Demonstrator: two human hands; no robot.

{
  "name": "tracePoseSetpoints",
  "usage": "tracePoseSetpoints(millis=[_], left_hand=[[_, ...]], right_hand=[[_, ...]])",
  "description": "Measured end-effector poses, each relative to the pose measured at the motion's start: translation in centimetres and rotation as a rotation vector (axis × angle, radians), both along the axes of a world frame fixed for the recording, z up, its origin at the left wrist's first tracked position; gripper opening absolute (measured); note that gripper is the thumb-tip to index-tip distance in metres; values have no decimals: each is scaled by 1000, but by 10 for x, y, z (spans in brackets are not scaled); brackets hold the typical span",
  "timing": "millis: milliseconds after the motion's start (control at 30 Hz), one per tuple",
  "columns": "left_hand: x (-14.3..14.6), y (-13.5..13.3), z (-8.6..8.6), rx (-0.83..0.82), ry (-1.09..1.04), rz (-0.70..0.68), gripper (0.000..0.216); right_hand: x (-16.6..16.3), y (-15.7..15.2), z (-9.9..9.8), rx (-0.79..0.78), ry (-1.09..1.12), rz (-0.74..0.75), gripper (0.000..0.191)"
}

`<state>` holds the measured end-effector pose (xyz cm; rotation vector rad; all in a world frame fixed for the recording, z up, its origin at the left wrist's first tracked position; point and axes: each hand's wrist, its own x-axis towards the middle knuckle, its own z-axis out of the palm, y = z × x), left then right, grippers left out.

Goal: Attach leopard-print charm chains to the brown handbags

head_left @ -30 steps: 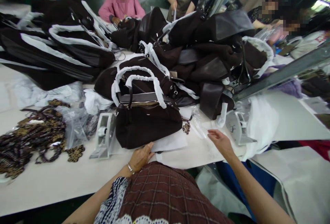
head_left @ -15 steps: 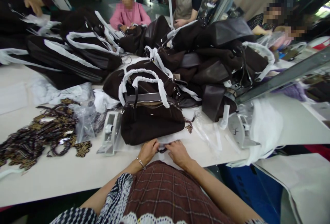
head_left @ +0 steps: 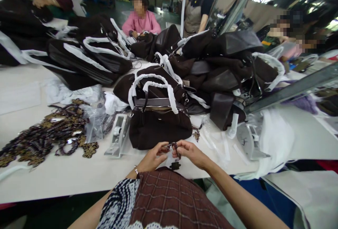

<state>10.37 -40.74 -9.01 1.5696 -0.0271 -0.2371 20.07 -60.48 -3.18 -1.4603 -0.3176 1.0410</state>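
Note:
In front of my apron, my left hand (head_left: 155, 156) and my right hand (head_left: 192, 153) are close together. The fingers of both are closed in a pinch on a small dark braided bag charm (head_left: 177, 151). A dark flower-shaped piece (head_left: 174, 166) hangs below my right fingers. Just beyond my hands stands a dark brown handbag (head_left: 160, 127), its handles wrapped in white paper. Another charm (head_left: 195, 134) lies at the bag's right side. To the left is a heap of similar braided charms (head_left: 50, 130).
Tape dispensers (head_left: 117, 135) (head_left: 252, 141) stand on both sides of the bag. More brown bags (head_left: 216, 53) are piled behind it. White strips (head_left: 274, 141) hang over the table edge at right, near a slanted metal post (head_left: 293, 84). Co-workers sit and stand beyond.
Both hands have lifted the charm slightly, and its flower-shaped end now hangs in view. My fingers have turned to pinch it. The camera view has shifted a little to the left.

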Motion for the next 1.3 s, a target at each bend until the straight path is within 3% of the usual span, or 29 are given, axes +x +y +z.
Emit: tracePoseSetpoints(millis=[100, 200, 300, 433, 533, 667, 800, 1033, 1300], left_hand=[[10, 1, 33, -226, 22, 26, 48], [16, 5, 60, -226, 19, 61, 37], [19, 10, 72, -228, 40, 90, 34], [21, 12, 72, -317, 25, 138, 37], [20, 9, 67, -433, 15, 41, 49], [17, 4, 58, -556, 211, -118, 39], [16, 5, 55, -704, 334, -83, 42], [18, 17, 61, -679, 318, -59, 36], [34, 15, 61, -552, 297, 1, 29]], right_hand=[[-3, 8, 23, 173, 204, -117, 29], [-7, 16, 34, 283, 345, -196, 30], [-9, 22, 37, 340, 429, -237, 26], [-7, 31, 40, 429, 548, -339, 22], [-1, 39, 44, 515, 642, -499, 20], [9, 48, 49, 560, 698, -736, 21], [15, 45, 48, 546, 696, -859, 25], [14, 31, 40, 453, 642, -906, 24], [11, 50, 44, 401, 721, -934, 22]])
